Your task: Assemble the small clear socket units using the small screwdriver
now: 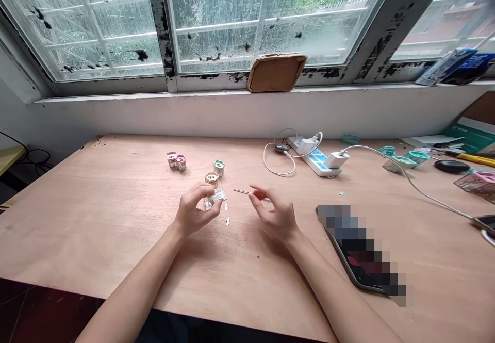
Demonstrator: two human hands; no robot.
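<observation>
My left hand [193, 210] pinches a small pale printed piece [218, 195] between thumb and fingers. A thin silvery stick-like tool [241, 192] points left from the fingers of my right hand [275, 213], its tip apart from the piece. Just beyond my left hand stand a small six-sided box with an orange rim [211, 178] and another with a green rim [218, 167]. Two small white scraps [228, 222] lie on the table between my hands. Another printed bit [208, 205] is partly hidden behind my left fingers.
Pink-rimmed little boxes [177, 161] stand at the back left of the wooden table [96, 219]. A phone [359, 260] lies right of my right forearm. Behind it are a power strip [319, 162] with chargers, a white cable [410, 180] and teal boxes [400, 164].
</observation>
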